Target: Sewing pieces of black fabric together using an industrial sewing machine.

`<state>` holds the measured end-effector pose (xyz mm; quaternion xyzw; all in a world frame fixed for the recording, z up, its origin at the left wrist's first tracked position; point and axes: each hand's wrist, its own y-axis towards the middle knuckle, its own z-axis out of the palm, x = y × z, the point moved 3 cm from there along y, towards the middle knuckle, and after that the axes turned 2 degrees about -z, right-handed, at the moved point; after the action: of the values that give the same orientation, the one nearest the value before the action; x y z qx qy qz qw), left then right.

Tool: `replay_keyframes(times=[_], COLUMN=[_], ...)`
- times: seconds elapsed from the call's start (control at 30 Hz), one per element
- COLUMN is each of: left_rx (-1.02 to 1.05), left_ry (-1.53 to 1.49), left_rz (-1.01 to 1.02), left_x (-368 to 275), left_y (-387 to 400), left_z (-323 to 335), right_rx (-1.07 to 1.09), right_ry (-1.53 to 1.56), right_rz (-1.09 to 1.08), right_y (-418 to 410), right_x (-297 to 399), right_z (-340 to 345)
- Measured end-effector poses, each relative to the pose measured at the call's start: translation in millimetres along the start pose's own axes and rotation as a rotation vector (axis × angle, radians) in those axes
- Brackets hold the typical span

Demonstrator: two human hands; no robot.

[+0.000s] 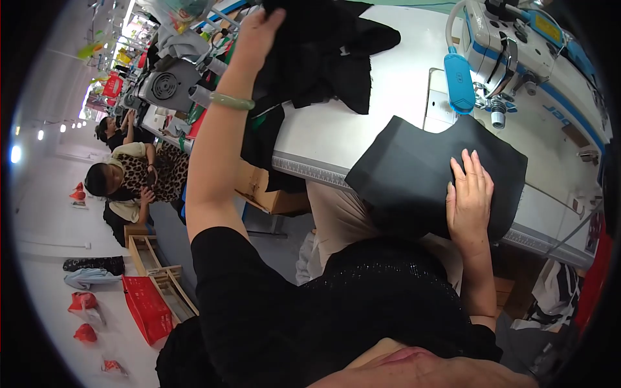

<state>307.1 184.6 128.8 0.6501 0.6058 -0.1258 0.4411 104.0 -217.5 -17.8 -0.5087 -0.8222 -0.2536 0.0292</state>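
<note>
My right hand [471,194] lies flat, fingers extended, on a cut black fabric panel [407,165] that has a curved notch at its top edge. The panel rests on the sewing table and hangs over its front edge. My left arm, with a green bangle [232,101] at the wrist, reaches out to the far left. My left hand [259,31] is at a pile of black fabric pieces [325,53], its thumb against the dark cloth; the fingertips are partly hidden. Just beyond the panel stands the head of an industrial sewing machine [509,48] with a blue lamp or sensor unit [459,82].
A ruler strip [310,169] runs along the table's front edge. Thread cones [199,95] and a grey machine motor housing [170,85] stand at the left. Below the table is a cardboard box [286,201]. Two other people [131,174] are farther left, beside a wooden frame [155,257].
</note>
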Motion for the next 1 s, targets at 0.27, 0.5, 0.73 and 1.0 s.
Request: replay_keyframes(times=[0.27, 0.5, 0.73, 1.0], left_rx=[0.402, 0.003, 1.043, 0.937], left_ry=[-0.864, 0.177, 0.160, 0.069], left_rz=[-0.129, 0.265, 0.438, 0.102], left_x=[25.5, -146.7, -140.0, -63.1], left_y=[-9.1, -65.8, -148.0, -154.9], left_z=[-107.6, -85.0, 141.2, 205.1], right_rx=[-0.023, -0.024, 0.013, 0.000], right_ry=[-0.047, -0.062, 0.010, 0.333], right_rz=[-0.090, -0.063, -0.132, -0.045], right_y=[-3.9, -3.1, 3.5, -21.7], right_x=[5.6, -0.3, 7.7, -15.2], right_z=[3.5, 16.0, 3.5, -10.5])
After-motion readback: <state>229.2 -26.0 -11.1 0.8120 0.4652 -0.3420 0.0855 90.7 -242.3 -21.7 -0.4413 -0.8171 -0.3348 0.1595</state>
